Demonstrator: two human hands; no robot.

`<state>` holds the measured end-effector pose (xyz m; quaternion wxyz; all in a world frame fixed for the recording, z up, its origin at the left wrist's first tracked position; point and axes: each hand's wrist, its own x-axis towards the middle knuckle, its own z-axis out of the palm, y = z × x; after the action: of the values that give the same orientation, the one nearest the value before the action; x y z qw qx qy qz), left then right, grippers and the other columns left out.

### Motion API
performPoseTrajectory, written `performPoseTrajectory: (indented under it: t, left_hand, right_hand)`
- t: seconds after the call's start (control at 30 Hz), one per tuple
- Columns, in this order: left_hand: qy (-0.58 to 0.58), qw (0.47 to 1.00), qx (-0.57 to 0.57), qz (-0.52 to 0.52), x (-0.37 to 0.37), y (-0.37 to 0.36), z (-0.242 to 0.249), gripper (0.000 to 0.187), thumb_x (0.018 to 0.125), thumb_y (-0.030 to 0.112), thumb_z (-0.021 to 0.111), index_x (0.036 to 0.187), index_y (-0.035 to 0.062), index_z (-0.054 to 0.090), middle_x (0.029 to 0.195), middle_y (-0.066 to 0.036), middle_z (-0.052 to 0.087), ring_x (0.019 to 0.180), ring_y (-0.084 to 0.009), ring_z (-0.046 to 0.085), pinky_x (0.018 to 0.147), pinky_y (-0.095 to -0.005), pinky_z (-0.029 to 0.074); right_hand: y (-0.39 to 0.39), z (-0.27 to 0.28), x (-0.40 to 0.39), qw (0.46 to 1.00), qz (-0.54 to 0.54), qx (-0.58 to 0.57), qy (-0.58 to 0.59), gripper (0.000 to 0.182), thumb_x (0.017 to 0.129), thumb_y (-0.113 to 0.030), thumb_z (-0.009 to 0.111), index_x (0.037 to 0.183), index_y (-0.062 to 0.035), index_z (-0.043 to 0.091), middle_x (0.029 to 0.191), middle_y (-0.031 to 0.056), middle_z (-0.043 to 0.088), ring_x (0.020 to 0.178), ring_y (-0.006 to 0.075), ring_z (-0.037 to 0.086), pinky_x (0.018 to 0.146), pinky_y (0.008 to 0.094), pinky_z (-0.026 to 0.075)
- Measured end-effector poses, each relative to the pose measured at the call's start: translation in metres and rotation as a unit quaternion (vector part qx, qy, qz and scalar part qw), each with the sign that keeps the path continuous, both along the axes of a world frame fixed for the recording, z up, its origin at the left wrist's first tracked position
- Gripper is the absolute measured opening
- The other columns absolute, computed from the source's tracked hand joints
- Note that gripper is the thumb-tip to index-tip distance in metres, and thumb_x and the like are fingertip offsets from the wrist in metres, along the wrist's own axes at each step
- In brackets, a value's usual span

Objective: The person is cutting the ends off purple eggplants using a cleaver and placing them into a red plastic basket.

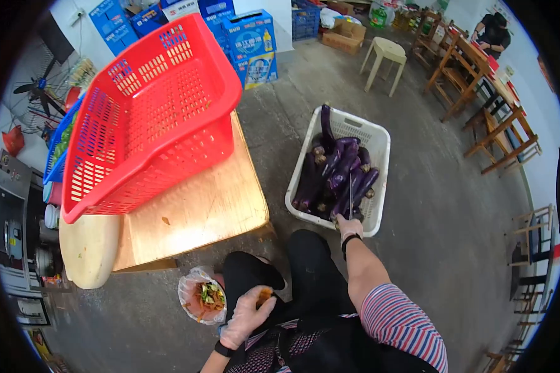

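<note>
While the right hand (350, 226) holds a knife (351, 198) over purple eggplants (340, 174) in the white crate (379, 155), the left hand (247, 317) has its grip around a small orange-brown piece (264, 296).

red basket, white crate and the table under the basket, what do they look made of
The red basket: glossy moulded plastic, by its bright highlights and regular cut slots. The white crate: likely plastic too, duller, with a slotted wall and rounded rim. The table: varnished wood by its warm grain and sheen, though it could be wood-look laminate.
</note>
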<state>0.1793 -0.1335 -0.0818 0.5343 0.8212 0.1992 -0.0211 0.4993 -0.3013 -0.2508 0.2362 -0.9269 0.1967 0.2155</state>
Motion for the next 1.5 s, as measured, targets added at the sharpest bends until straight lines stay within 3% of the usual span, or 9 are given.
performPoseTrajectory:
  t: [0.23, 0.33, 0.4, 0.6, 0.93, 1.03, 1.17, 1.33, 1.5]
  left_hand:
    - [0.019, 0.985, -0.092, 0.144, -0.015, -0.006, -0.005, 0.023, 0.09, 0.013, 0.066, 0.106, -0.0025, 0.062, 0.088, -0.008, 0.067, 0.079, -0.0128, 0.062, 0.073, -0.027, 0.051]
    - [0.021, 0.99, -0.097, 0.102, 0.002, -0.004, 0.001, 0.022, 0.092, 0.01, 0.062, 0.111, 0.0, 0.06, 0.095, -0.003, 0.065, 0.088, -0.0109, 0.061, 0.081, -0.0252, 0.049]
    - [0.011, 0.991, -0.093, 0.094, 0.022, -0.008, 0.009, 0.023, 0.091, 0.01, 0.063, 0.111, 0.0002, 0.059, 0.093, -0.004, 0.065, 0.087, -0.0107, 0.061, 0.08, -0.0249, 0.049]
    - [-0.031, 0.998, -0.004, -0.061, 0.094, -0.036, 0.032, 0.038, 0.086, 0.016, 0.07, 0.118, 0.0008, 0.056, 0.097, -0.011, 0.065, 0.089, -0.0178, 0.064, 0.081, -0.0289, 0.052]
    - [-0.305, 0.852, 0.364, -0.221, 0.207, -0.133, 0.074, 0.088, 0.064, 0.022, 0.082, 0.141, 0.0107, 0.041, 0.141, -0.018, 0.041, 0.129, -0.0377, 0.041, 0.107, -0.0546, 0.032]
    - [-0.442, 0.793, 0.384, -0.168, 0.209, -0.131, 0.08, 0.067, 0.054, 0.02, 0.082, 0.115, 0.0084, 0.056, 0.106, -0.007, 0.06, 0.111, -0.0263, 0.057, 0.108, -0.0515, 0.028]
    - [-0.428, 0.778, 0.432, -0.159, 0.165, -0.11, 0.118, 0.066, 0.046, 0.015, 0.079, 0.107, 0.0064, 0.057, 0.079, -0.005, 0.051, 0.074, -0.0248, 0.057, 0.081, -0.0335, 0.05]
    - [-0.241, 0.934, 0.259, 0.056, 0.055, -0.063, 0.124, 0.06, 0.068, 0.016, 0.078, 0.122, 0.0021, 0.053, 0.098, -0.017, 0.066, 0.087, -0.0295, 0.068, 0.077, -0.0418, 0.054]
    - [-0.083, 0.928, 0.23, 0.279, -0.068, -0.038, 0.136, 0.067, 0.071, 0.02, 0.075, 0.129, -0.0005, 0.048, 0.096, -0.021, 0.067, 0.087, -0.0323, 0.068, 0.076, -0.0378, 0.052]
  right_hand:
    - [-0.031, -0.036, 0.013, 0.998, -0.022, 0.06, 0.012, 0.067, 0.068, -0.051, 0.069, 0.104, 0.006, 0.068, 0.113, 0.0279, 0.065, 0.114, 0.0385, 0.059, 0.097, 0.0413, 0.046]
    - [-0.075, -0.049, 0.025, 0.982, -0.023, 0.186, 0.036, 0.054, 0.073, -0.044, 0.071, 0.086, 0.0077, 0.067, 0.081, 0.0186, 0.07, 0.068, 0.0279, 0.069, 0.067, 0.037, 0.054]
    - [-0.09, 0.01, 0.013, 0.954, -0.113, 0.277, -0.002, 0.032, 0.079, -0.026, 0.071, 0.074, 0.0043, 0.062, 0.062, 0.0082, 0.06, 0.045, 0.0155, 0.055, 0.039, 0.0288, 0.042]
    - [-0.149, 0.126, -0.022, 0.886, -0.124, 0.445, -0.023, 0.022, 0.082, -0.023, 0.07, 0.082, -0.0024, 0.062, 0.063, 0.0032, 0.058, 0.043, 0.0093, 0.048, 0.039, 0.0232, 0.035]
    - [-0.152, 0.277, -0.111, 0.805, -0.048, 0.563, -0.18, 0.028, 0.089, -0.025, 0.06, 0.101, 0.0001, 0.056, 0.074, 0.0019, 0.057, 0.051, 0.0057, 0.05, 0.046, 0.0197, 0.042]
    - [-0.162, 0.289, -0.119, 0.787, 0.034, 0.592, -0.168, 0.035, 0.089, -0.026, 0.059, 0.112, 0.0001, 0.052, 0.078, 0.003, 0.057, 0.051, 0.0063, 0.05, 0.044, 0.0203, 0.042]
    - [-0.149, 0.302, -0.126, 0.763, 0.117, 0.612, -0.175, 0.046, 0.092, -0.029, 0.055, 0.125, 0.0018, 0.047, 0.079, 0.0058, 0.06, 0.049, 0.007, 0.049, 0.041, 0.0199, 0.039]
    - [-0.112, 0.306, -0.102, 0.681, 0.273, 0.667, -0.128, 0.036, 0.095, -0.015, 0.056, 0.123, 0.0058, 0.049, 0.083, 0.0131, 0.065, 0.052, 0.0086, 0.053, 0.044, 0.0195, 0.042]
    - [-0.035, 0.322, -0.118, 0.646, 0.457, 0.606, -0.084, 0.02, 0.095, -0.016, 0.061, 0.097, 0.0037, 0.065, 0.069, 0.0018, 0.062, 0.055, 0.006, 0.053, 0.046, 0.0247, 0.039]
